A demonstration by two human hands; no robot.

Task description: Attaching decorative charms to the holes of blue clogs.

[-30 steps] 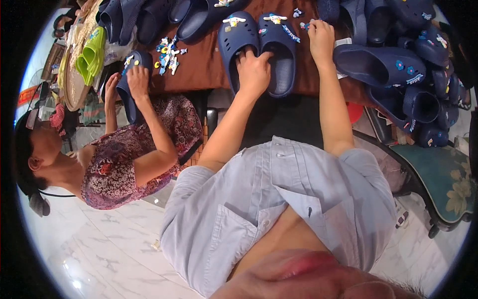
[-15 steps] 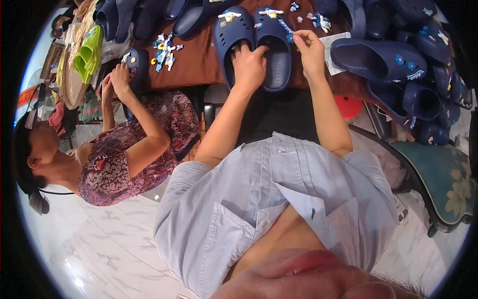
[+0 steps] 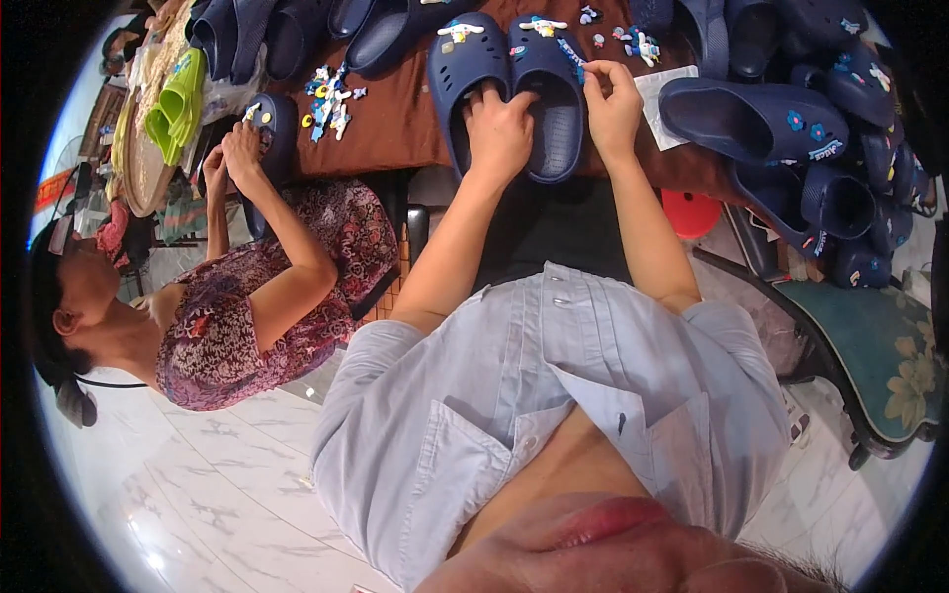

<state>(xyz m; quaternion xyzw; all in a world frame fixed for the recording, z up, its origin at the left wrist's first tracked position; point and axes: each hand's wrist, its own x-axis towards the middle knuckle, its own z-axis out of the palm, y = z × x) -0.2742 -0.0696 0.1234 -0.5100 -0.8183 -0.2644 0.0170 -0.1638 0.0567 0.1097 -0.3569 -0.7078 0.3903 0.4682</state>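
Note:
Two navy clogs stand side by side with their toes away from me, a left clog [image 3: 467, 64] and a right clog [image 3: 547, 89]. Each bears a white character charm at the toe; a pale strip-shaped charm [image 3: 569, 53] runs down the right clog's outer side. My left hand [image 3: 499, 130] grips the pair where they meet, fingers inside the left clog and thumb over the right one's opening. At the right clog's outer edge, beside the strip charm, my right hand [image 3: 615, 111] is closed in a pinch. Whatever sits between its fingertips is too small to make out.
Loose charms lie in a pile [image 3: 328, 104] on the brown cloth [image 3: 395, 128], with several more [image 3: 641, 45] at the right. More navy clogs [image 3: 751, 119] crowd the right side. At left a co-worker [image 3: 237, 326] handles another clog [image 3: 275, 128]. A chair [image 3: 860, 346] stands at right.
The pair of clogs has shifted slightly right with my left hand. A blue flower charm visible by my right fingertips before no longer shows there. My right hand stays pinched at the clog's side.

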